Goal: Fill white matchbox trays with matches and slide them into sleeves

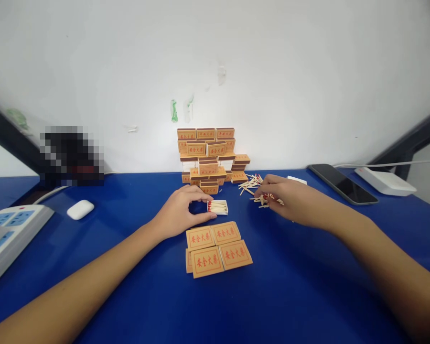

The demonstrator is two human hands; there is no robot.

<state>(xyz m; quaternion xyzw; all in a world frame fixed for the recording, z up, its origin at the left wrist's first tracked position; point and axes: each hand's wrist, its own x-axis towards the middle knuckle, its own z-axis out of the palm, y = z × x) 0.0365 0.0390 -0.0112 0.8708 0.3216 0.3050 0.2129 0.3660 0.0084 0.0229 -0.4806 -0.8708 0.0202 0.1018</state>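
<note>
My left hand is curled round the left end of a small open matchbox tray filled with red-tipped matches, on a blue table. To its right, my right hand rests palm down on a loose pile of matches, with its fingers pinched on some of them. Several closed orange matchboxes lie flat just in front of the tray. A stack of more matchboxes stands against the white wall behind.
A black phone and a white box lie at the far right. At the left are a white earbud case and a power strip. A blurred dark object sits at the back left.
</note>
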